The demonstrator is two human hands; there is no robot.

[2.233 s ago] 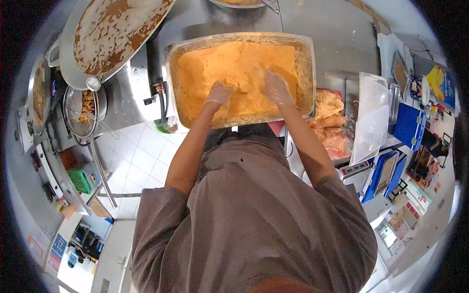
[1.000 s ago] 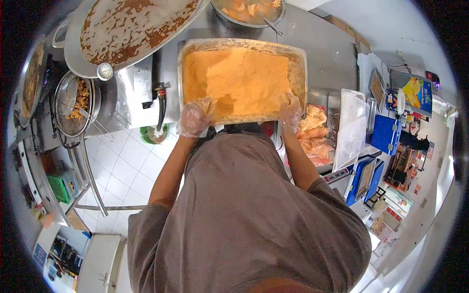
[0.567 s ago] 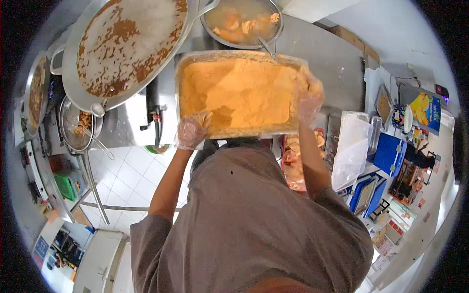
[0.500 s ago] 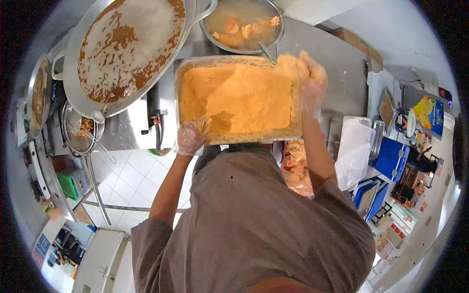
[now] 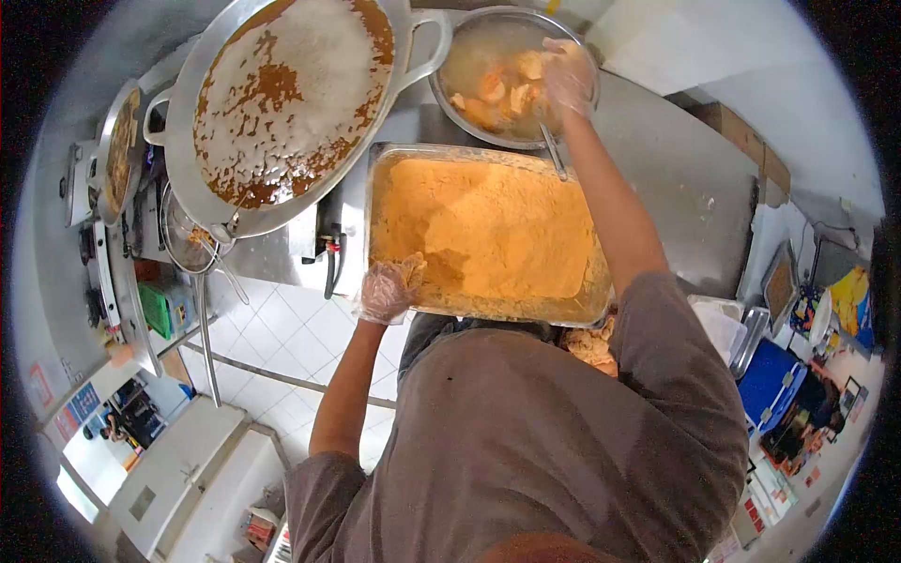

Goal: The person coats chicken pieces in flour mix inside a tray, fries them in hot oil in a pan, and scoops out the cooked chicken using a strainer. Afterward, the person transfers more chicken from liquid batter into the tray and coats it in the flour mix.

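My left hand (image 5: 387, 293), in a clear plastic glove with orange crust on its fingers, is closed over the lower left corner of a metal tray (image 5: 488, 308). Orange breading flour (image 5: 488, 220) fills this tray, with a hollow dug near that hand. Above a steel bowl (image 5: 483, 134) of cloudy liquid, my gloved right hand (image 5: 569, 80) reaches in from the right, fingers closed around a piece of chicken (image 5: 556, 45) that they partly hide. More pale orange chicken pieces (image 5: 502, 94) lie in the liquid beside it. A metal handle (image 5: 552, 150) leans out over the bowl's front rim.
At the left stands a large two-handled wok (image 5: 404, 70) of foaming brown oil. A wire strainer (image 5: 188, 230) sits on a pot below it. The steel counter (image 5: 671, 174) stretches right. Breaded chicken (image 5: 593, 347) shows under the tray's right end, with a blue box (image 5: 771, 375) farther right.
My right hand has moved from the tray's right edge, where it held a coated piece, up and left into the bowl. The left hand stays at its corner; the whole view has shifted.
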